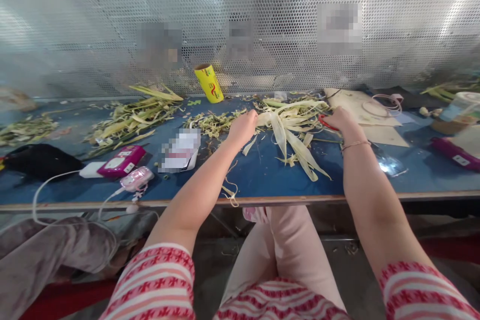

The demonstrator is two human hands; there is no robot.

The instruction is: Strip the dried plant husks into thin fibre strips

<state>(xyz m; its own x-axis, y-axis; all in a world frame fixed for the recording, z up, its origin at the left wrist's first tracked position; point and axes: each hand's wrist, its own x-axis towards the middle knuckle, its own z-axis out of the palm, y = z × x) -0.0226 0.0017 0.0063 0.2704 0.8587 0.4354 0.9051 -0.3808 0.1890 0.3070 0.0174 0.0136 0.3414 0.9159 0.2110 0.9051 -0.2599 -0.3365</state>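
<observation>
1. Husks — a bundle of pale corn husks lies on the blue table, in front of the yellow roll and a little to its right.
2. The left hand is clenched on the left end of the bundle, where the leaves come together.
3. The right hand is closed around red-handled scissors at the right side of the bundle.
4. The leaves look light, thin and limp — I judge they bend easily and can tear along the fibres, so the gathered end is the best place to hold.
5. Count: one yellow roll, one pair of scissors, two pink devices with white cables far left of the roll, and several loose heaps of husk scraps.
</observation>
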